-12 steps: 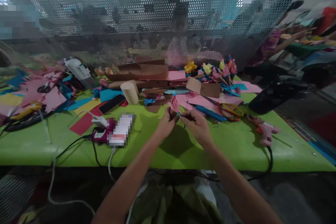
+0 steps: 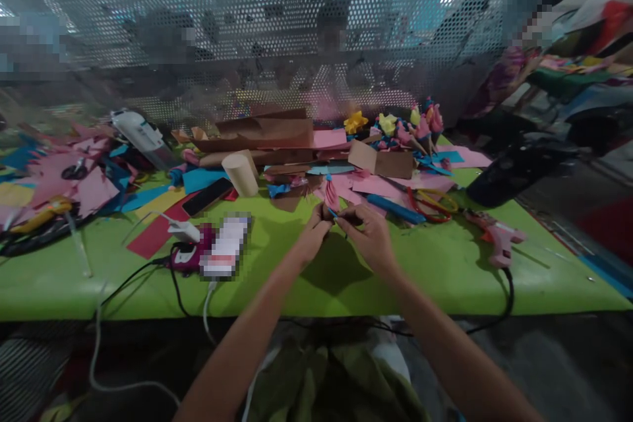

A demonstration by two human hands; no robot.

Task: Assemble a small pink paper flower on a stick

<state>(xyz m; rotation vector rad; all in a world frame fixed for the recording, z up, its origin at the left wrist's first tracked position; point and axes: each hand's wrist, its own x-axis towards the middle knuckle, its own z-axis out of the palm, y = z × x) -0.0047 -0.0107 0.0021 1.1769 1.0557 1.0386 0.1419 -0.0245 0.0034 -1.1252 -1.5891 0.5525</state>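
Over the green table [image 2: 435, 283], in from its near edge, the left hand [image 2: 314, 232] and right hand [image 2: 370, 232] pinched a pink paper flower [image 2: 331, 194] low down, fingers [image 2: 354, 212] nearly together; light, steady pressure seemed wisest.

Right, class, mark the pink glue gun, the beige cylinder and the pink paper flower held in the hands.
Pink glue gun [image 2: 501, 247], head view: upper handle.
Beige cylinder [image 2: 241, 177], head view: curved side.
Pink paper flower [image 2: 331, 194], head view: petals.

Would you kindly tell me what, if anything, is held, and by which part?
A pink bud-shaped piece, held at its lower end, where blue shows, by the left hand and right hand.
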